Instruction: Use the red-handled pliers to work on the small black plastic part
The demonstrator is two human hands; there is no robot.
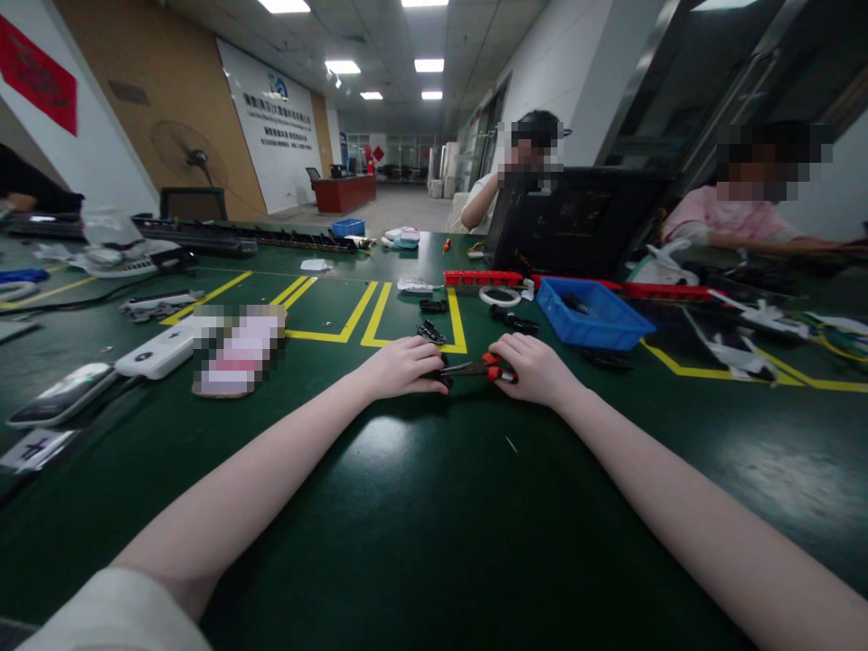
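Note:
Pliers (467, 369) with red-and-black handles are gripped in my right hand (535, 369), their jaws pointing left. My left hand (407, 367) is closed round a small black part (443, 363), mostly hidden by the fingers, and the pliers' tips reach it. Just beyond my left hand lies a black piece (431, 332) with a ridged look. Farther back is another black piece (434, 306). A thin pale sliver (511, 444) lies on the green table (407, 542) in front of my right hand.
A blue bin (589, 316) with dark parts stands beyond my right hand, near a white ring (500, 297) and red strips (481, 278). At left lie a white power strip (166, 348) and a blurred pink object (240, 353). Two people sit across, behind a black case (576, 217).

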